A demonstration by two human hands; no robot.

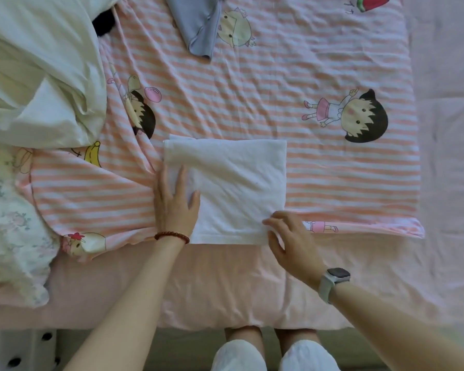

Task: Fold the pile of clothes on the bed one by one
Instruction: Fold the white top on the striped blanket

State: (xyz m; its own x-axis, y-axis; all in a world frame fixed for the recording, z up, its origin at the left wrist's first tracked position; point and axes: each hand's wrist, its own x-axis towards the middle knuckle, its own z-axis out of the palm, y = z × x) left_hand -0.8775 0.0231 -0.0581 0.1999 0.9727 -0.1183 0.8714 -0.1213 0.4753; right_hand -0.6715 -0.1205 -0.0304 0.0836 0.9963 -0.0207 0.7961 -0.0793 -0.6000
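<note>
Down at the lower middle of the frame, the right hand (292, 241) pinched the near corner of the white garment (233, 183), already a neat rectangle on the bed (225, 285). The left hand (176, 202) lay flat on its left edge, fingers spread. Looked like the last fold; next probably the blue garment (198, 22) up top. No readable labels, just cartoon prints.

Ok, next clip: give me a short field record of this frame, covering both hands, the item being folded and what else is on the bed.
item: white garment, folded into a rectangle on striped sheet
left hand: flat on its left edge, fingers straight
right hand: pinching its near right corner
other clothes: blue garment at far edge; white pile at left
</note>
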